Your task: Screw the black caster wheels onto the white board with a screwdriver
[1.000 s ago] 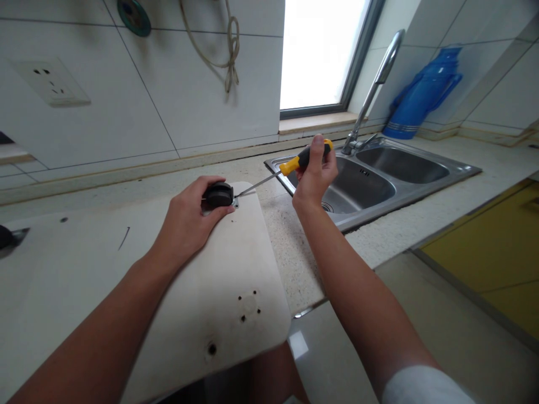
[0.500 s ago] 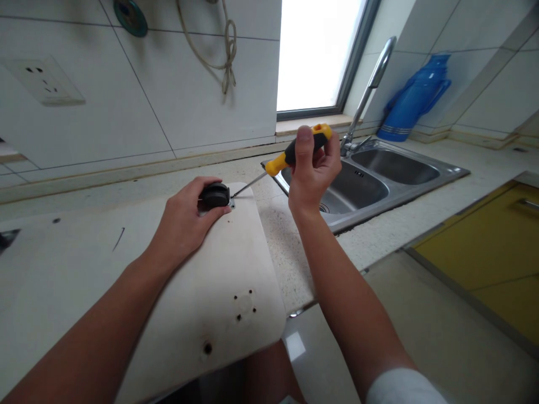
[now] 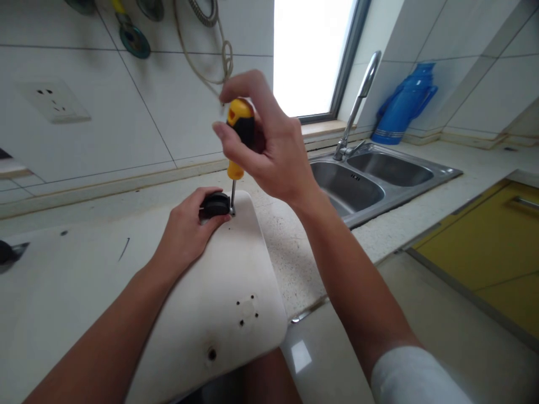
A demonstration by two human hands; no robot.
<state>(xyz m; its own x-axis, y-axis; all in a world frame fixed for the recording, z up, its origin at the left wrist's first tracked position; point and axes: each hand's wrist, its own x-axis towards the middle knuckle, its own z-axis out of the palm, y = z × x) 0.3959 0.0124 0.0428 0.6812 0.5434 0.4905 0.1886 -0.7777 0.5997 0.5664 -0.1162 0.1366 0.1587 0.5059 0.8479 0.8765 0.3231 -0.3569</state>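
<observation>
Near the far corner of a white board (image 3: 219,280), my left hand (image 3: 187,224) grips a black caster wheel (image 3: 216,204), thumb in front and fingers behind. Its metal plate shows only as a small bit by the thumb tip. My right hand (image 3: 269,140) is around the yellow and black handle of a screwdriver (image 3: 236,170), its index finger lifted off the top. The screwdriver stands nearly upright, and its tip meets the plate just right of the wheel. Several screw holes (image 3: 247,311) mark the board's near corner.
To the right, a double steel sink (image 3: 353,191) with a tall faucet (image 3: 357,106) is set in the speckled counter (image 3: 290,269). A blue thermos (image 3: 404,106) stands behind it. Another black caster (image 3: 6,252) is at the left edge. Yellow cabinets (image 3: 484,241) stand at right.
My right hand has moved left and up, bringing the screwdriver from a strong slant to nearly upright. My left hand still holds the caster. The camera view has shifted slightly.
</observation>
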